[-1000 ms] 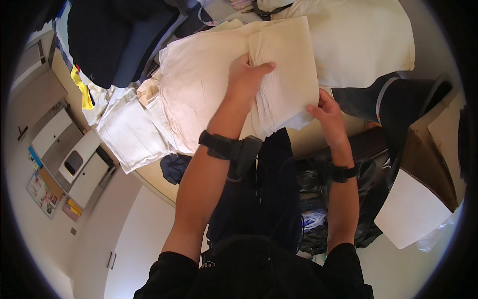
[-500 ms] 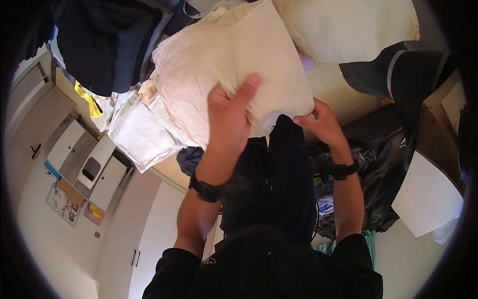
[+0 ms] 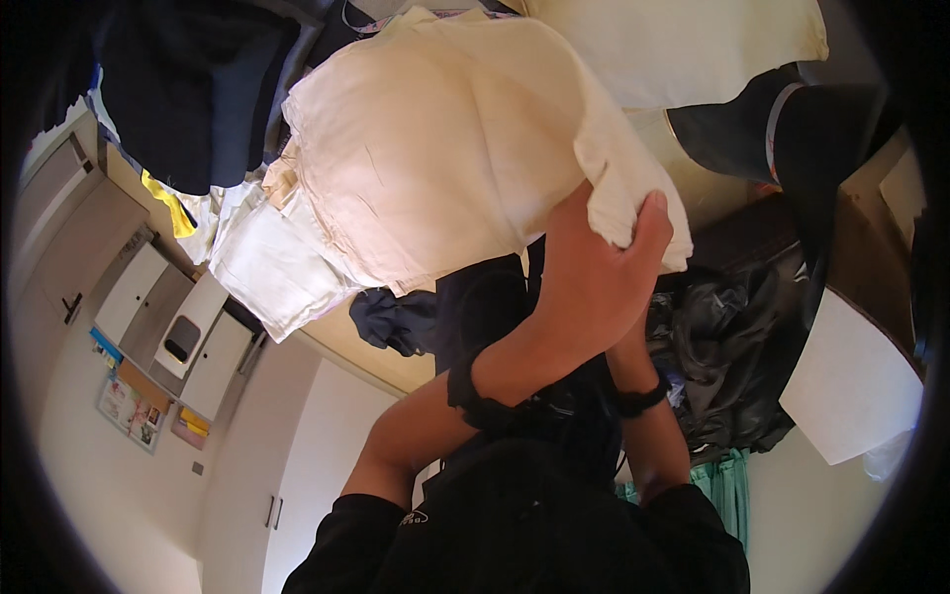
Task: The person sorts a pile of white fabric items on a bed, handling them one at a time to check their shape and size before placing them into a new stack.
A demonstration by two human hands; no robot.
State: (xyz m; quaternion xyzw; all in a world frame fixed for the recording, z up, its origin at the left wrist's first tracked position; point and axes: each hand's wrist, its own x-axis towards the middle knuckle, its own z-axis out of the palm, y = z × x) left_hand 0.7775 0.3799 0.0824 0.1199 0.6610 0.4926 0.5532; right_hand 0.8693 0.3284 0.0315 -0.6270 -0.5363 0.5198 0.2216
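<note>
A large cream cloth (image 3: 416, 158) lies spread in front of me, with creases across it and a bulging right half. My left hand (image 3: 594, 277) reaches across to its right edge, thumb on top and fingers curled under, pinching a gathered fold of it. Behind that hand is my right hand (image 3: 630, 348), mostly hidden; its fingers do not show. Folded white cloth (image 3: 282, 262) lies against the cream cloth's left side. A crumpled dark cloth (image 3: 396, 322) sits below its near edge.
Dark cloth (image 3: 193, 89) is piled at far left, with a yellow strip (image 3: 170, 205) below. Another cream cloth (image 3: 693, 49) lies at far right. Crumpled black plastic (image 3: 727, 346) and a white panel (image 3: 851, 381) stand at right. Wall cabinets (image 3: 178, 327) are at left.
My left hand has moved from the cloth's middle to its right edge, crossing over my right hand. The cloth's right edge is now lifted and folded, spreading further right.
</note>
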